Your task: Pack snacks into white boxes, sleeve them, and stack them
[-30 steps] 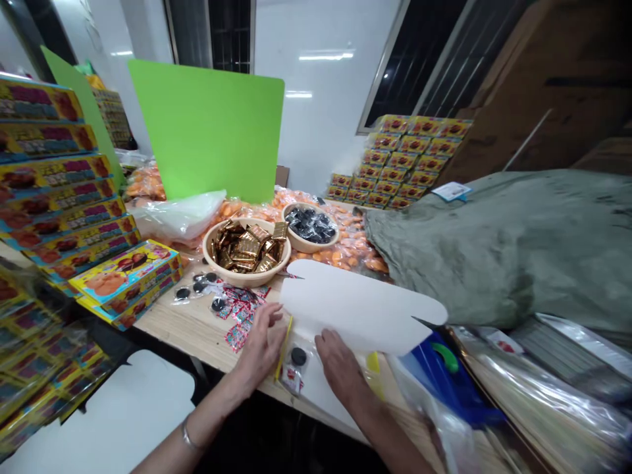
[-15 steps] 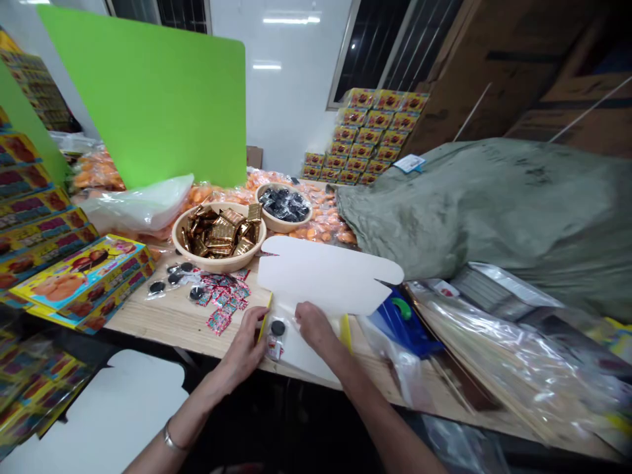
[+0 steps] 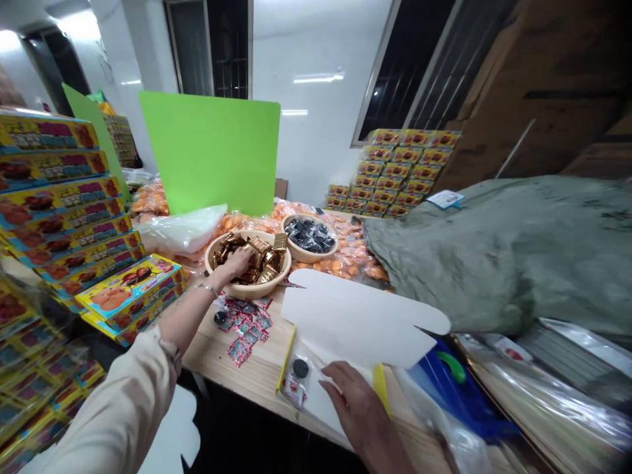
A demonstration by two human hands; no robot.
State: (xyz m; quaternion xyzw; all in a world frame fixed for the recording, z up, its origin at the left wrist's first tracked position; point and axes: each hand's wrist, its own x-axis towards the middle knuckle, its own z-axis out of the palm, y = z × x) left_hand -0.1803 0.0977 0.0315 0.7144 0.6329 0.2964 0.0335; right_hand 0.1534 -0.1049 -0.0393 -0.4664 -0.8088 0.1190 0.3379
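Observation:
My left hand (image 3: 239, 262) reaches into a cream bowl (image 3: 247, 291) heaped with gold-brown foil packets (image 3: 267, 272). Its fingertips are lost among the packets, so its grip cannot be made out. Over an open carton (image 3: 320, 403) with a white inside hovers my right hand (image 3: 349, 395), thumb and fingers apart and nothing between them. At the carton's left end lies a clear packet (image 3: 297, 385) with a round black piece on top. The carton's white lid flap (image 3: 355, 313) stands up behind. Small red-and-teal sachets (image 3: 247, 332) are scattered left of the carton.
Behind sits a second bowl (image 3: 328, 255) of black wrapped pieces, among bagged orange items (image 3: 350, 266). Printed yellow boxes (image 3: 64, 204) are stacked at left. A green board (image 3: 212, 155) stands at the back. A grey-green sack (image 3: 494, 257) and blue tray (image 3: 459, 395) are at right.
My left hand has left the carton's left edge and moved forward and left into the bowl of gold packets. My right hand stays over the carton, its fingers now spread. The view has shifted.

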